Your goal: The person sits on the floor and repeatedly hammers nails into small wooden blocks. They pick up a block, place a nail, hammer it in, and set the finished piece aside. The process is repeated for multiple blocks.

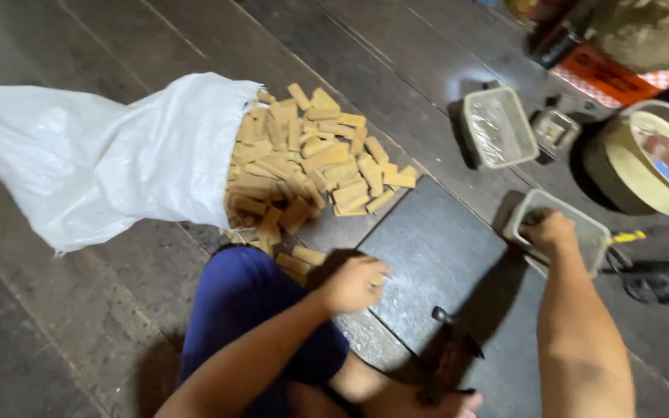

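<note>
Head view: left hand (pixel 354 284) pinching one small wooden block (pixel 379 280), right hand (pixel 549 231) gripping tray (pixel 590 232) rim; big block pile (pixel 311 166) lying beyond left hand, waiting.

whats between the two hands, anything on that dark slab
In the head view, only the bare dark slab lies between the left hand and the right hand; nothing rests there.

Both forearms are bare, no sleeves; blue shorts (pixel 249 310) cover the thigh at seven o'clock; bare foot (pixel 427 402) at six o'clock.
</note>
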